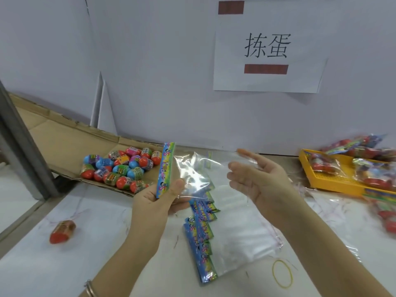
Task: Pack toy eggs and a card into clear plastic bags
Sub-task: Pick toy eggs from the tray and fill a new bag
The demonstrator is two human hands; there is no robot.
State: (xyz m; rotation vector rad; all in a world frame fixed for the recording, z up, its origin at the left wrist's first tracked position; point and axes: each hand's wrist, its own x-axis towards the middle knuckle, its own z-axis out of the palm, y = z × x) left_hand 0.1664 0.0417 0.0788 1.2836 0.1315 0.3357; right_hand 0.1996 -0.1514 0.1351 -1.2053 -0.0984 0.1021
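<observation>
Bag-opening step, I'd say: left hand (153, 202) pinches colourful card (165, 168) and clear bag (192, 172) together mid-frame, right hand (259, 181) spread loose at the bag's far end; toy eggs (122, 168) sit in cardboard box (70, 133) at left, so next needs the mouth opened.

You are at a workshop packing bench (64, 264): paper sign (267, 82) on the far wall (150, 61), cardboard (64, 142) of toy eggs (122, 170) left, yellow crate (334, 186) of filled bags (368, 170) right.

Clear bag (192, 174) raised, colourful card (165, 170) upright at edge; eggs (122, 168) heaped left.
</observation>
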